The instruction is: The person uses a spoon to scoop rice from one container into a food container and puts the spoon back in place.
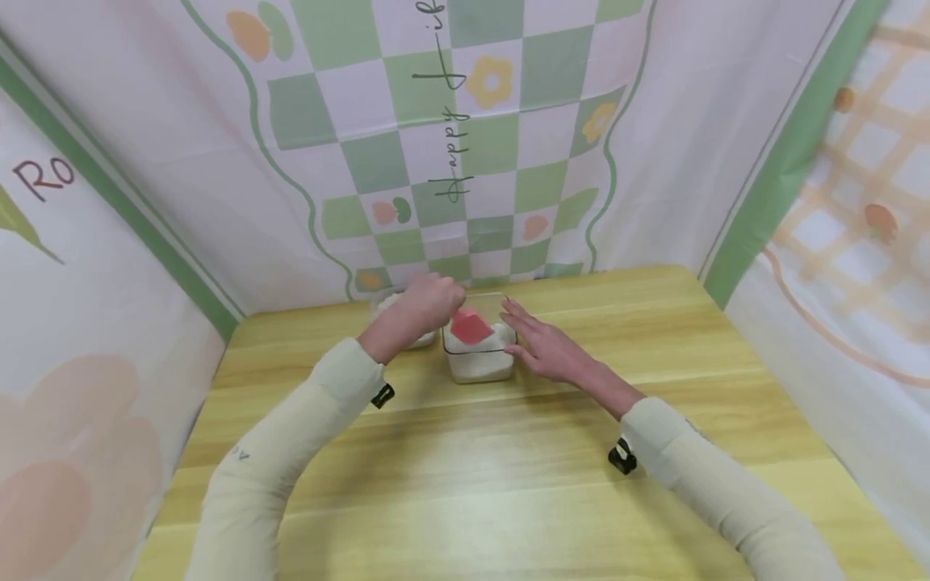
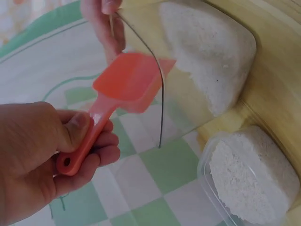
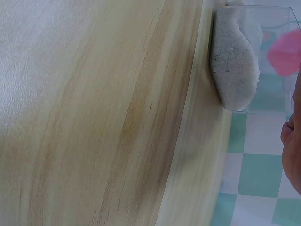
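My left hand (image 1: pixel 421 305) grips the handle of a red plastic scoop (image 1: pixel 471 327), thumb on top and fingers curled beneath. The scoop's bowl hangs tilted at the mouth of a clear square container (image 1: pixel 481 369). White rice-like grains (image 2: pixel 207 52) fill its lower part, banked higher on one side. In the left wrist view the scoop's bowl looks bare. On the container's right side my right hand (image 1: pixel 548 347) touches the rim with fingers extended. Only a part of this hand shows at the edge of the right wrist view.
A smaller clear tub (image 2: pixel 205 172) of white grains stands just left of the container, partly hidden by my left hand in the head view. Both stand near the back edge of the wooden table (image 1: pixel 465 484). A checkered curtain (image 1: pixel 429 161) hangs behind.
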Demonstrator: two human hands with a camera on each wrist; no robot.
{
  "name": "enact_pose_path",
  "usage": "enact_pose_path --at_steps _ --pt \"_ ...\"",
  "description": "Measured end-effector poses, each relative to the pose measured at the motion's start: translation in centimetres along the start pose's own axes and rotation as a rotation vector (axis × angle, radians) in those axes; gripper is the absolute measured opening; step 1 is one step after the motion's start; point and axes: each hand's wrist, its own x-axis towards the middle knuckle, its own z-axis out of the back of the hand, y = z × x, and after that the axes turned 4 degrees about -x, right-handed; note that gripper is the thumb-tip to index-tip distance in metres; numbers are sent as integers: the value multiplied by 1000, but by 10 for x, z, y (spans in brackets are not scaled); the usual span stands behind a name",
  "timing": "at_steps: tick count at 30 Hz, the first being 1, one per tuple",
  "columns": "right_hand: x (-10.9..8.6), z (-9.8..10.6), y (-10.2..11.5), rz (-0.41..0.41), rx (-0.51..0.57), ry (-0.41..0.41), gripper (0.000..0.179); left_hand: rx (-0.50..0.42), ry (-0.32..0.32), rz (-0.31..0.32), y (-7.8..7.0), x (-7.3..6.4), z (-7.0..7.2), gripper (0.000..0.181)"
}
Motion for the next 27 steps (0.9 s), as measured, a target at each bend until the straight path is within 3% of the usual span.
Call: enact_pose_path --at_steps 9,13,15,17,22,24,27 --pt "0 3 3 15 12 0 60 52 106 -149 -7 25 -16 16" --pt "-1 2 4 11 14 4 60 56 163 -188 -13 36 -26 15" --pt "-1 2 5 10 15 4 60 20 162 -189 -13 41 -32 14" --pt "-1 2 4 12 9 4 61 -45 116 -183 -12 45 -39 22" --pt "-1 3 3 14 -9 7 62 -309 -85 -147 -4 48 -59 55" --pt "0 3 3 10 -10 17 63 -442 -143 -91 0 45 -65 59" --pt "0 5 3 -11 6 47 68 -618 -198 52 11 31 -67 60"
